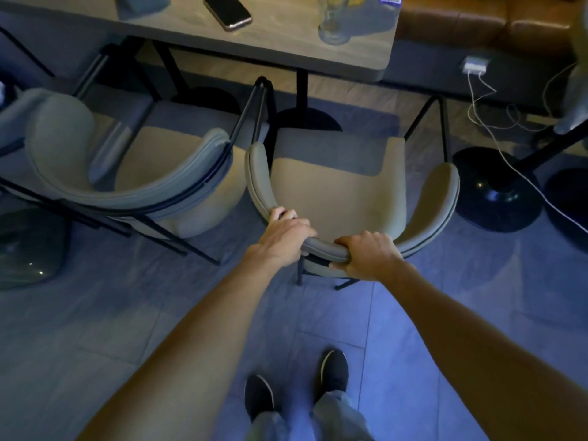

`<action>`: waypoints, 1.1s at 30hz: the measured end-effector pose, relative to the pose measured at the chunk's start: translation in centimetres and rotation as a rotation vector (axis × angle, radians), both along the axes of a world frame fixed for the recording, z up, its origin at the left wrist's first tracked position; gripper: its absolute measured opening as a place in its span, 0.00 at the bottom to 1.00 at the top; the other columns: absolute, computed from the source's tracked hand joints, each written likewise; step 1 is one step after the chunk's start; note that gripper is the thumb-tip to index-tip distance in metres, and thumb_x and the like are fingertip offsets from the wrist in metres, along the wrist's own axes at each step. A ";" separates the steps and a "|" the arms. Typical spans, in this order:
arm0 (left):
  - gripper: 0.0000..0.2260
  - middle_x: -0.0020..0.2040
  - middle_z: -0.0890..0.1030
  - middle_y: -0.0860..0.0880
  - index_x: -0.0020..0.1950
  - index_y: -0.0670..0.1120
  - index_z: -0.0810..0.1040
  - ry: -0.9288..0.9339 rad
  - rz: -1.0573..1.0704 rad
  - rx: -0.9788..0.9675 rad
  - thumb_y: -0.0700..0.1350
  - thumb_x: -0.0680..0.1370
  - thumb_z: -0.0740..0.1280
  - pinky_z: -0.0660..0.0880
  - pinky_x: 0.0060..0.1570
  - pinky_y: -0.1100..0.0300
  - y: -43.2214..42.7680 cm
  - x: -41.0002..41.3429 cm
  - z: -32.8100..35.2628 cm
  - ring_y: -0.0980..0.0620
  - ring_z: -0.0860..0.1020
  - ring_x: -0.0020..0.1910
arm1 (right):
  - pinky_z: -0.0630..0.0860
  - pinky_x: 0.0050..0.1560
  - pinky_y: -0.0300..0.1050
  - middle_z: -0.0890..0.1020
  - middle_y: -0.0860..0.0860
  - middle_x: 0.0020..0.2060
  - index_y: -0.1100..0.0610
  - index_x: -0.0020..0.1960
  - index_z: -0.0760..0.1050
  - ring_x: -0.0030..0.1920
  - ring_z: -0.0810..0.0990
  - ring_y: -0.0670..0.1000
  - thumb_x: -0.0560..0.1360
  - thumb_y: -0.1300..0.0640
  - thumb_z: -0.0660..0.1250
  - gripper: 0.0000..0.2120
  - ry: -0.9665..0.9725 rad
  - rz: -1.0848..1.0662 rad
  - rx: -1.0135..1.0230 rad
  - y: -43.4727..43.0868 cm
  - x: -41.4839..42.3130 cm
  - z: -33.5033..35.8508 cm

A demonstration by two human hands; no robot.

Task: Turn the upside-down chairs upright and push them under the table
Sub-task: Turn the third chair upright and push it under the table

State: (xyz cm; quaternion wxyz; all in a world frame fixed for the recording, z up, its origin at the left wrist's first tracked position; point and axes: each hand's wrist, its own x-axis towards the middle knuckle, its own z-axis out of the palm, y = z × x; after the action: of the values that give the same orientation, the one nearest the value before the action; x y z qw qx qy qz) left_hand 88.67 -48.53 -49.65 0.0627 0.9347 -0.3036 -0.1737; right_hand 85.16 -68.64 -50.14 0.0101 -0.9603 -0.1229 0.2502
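Note:
An upright grey chair with a curved padded backrest and black metal legs stands in front of me, its seat facing the wooden table. My left hand grips the left part of the backrest, fingers curled over the top. My right hand grips the backrest's middle from behind. A second grey chair stands upright to the left, its seat partly under the table's edge.
On the table lie a phone and a glass. Black round table bases stand at the right, with white cables trailing from a floor socket. A brown sofa is behind. My shoes are on the tiled floor.

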 end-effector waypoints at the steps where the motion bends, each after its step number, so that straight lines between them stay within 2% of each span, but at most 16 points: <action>1: 0.08 0.52 0.79 0.55 0.53 0.55 0.82 -0.006 -0.007 0.004 0.46 0.74 0.69 0.57 0.62 0.50 0.2 0.0 -0.1 0.49 0.69 0.56 | 0.77 0.47 0.48 0.83 0.49 0.48 0.41 0.59 0.75 0.48 0.81 0.54 0.73 0.31 0.61 0.21 0.003 -0.010 0.003 0.2 -0.1 0.1; 6: 0.13 0.52 0.79 0.56 0.57 0.59 0.81 -0.003 -0.076 0.006 0.46 0.74 0.70 0.57 0.63 0.51 3.8 0.7 -0.5 0.50 0.68 0.56 | 0.71 0.44 0.47 0.83 0.50 0.49 0.43 0.58 0.76 0.49 0.82 0.55 0.73 0.32 0.61 0.21 -0.026 -0.041 0.041 3.7 -1.3 0.2; 9: 0.16 0.54 0.78 0.57 0.60 0.61 0.80 0.010 -0.117 0.025 0.45 0.75 0.70 0.57 0.63 0.50 6.3 1.1 0.0 0.51 0.68 0.57 | 0.73 0.44 0.47 0.83 0.50 0.47 0.43 0.57 0.77 0.47 0.82 0.55 0.74 0.31 0.60 0.21 -0.052 -0.056 0.055 6.1 -1.9 0.1; 14: 0.23 0.55 0.79 0.56 0.62 0.58 0.80 -0.032 -0.137 -0.006 0.38 0.71 0.67 0.57 0.66 0.49 7.1 0.4 -0.1 0.50 0.69 0.58 | 0.76 0.46 0.48 0.84 0.48 0.48 0.43 0.57 0.75 0.48 0.83 0.56 0.73 0.34 0.61 0.19 -0.052 -0.113 0.038 7.4 -2.4 -0.3; 17: 0.23 0.53 0.79 0.57 0.59 0.57 0.81 -0.058 -0.162 -0.044 0.37 0.68 0.68 0.58 0.65 0.48 7.3 0.5 -0.9 0.50 0.70 0.57 | 0.79 0.47 0.48 0.84 0.48 0.46 0.43 0.57 0.74 0.47 0.83 0.56 0.71 0.35 0.63 0.18 -0.049 -0.126 0.030 7.4 -2.7 -0.6; 22: 0.23 0.51 0.79 0.57 0.56 0.56 0.82 -0.066 -0.181 -0.104 0.37 0.65 0.70 0.58 0.61 0.50 7.4 0.9 -1.5 0.50 0.71 0.57 | 0.75 0.44 0.46 0.84 0.48 0.46 0.40 0.61 0.73 0.46 0.83 0.56 0.73 0.34 0.61 0.20 -0.074 -0.083 0.013 6.7 -2.3 -0.2; 28: 0.23 0.52 0.79 0.56 0.58 0.55 0.82 -0.050 -0.167 -0.141 0.36 0.67 0.69 0.56 0.61 0.52 7.6 1.1 -1.1 0.51 0.70 0.58 | 0.76 0.43 0.45 0.84 0.45 0.45 0.40 0.62 0.72 0.43 0.82 0.54 0.73 0.34 0.59 0.21 -0.054 -0.063 0.030 6.5 -1.8 0.2; 33: 0.23 0.54 0.78 0.56 0.60 0.55 0.81 -0.031 -0.140 -0.119 0.36 0.70 0.68 0.55 0.62 0.53 7.1 0.9 -0.3 0.51 0.69 0.59 | 0.77 0.43 0.46 0.84 0.45 0.44 0.40 0.59 0.74 0.44 0.82 0.53 0.71 0.33 0.63 0.20 -0.028 -0.111 0.031 6.7 -1.9 0.0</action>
State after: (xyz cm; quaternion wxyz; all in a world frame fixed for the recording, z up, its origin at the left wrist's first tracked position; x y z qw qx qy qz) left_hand 89.57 -41.39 -49.97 0.1010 0.9084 -0.3789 -0.1450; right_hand 83.22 -61.94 -50.16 0.0369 -0.9689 -0.0733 0.2336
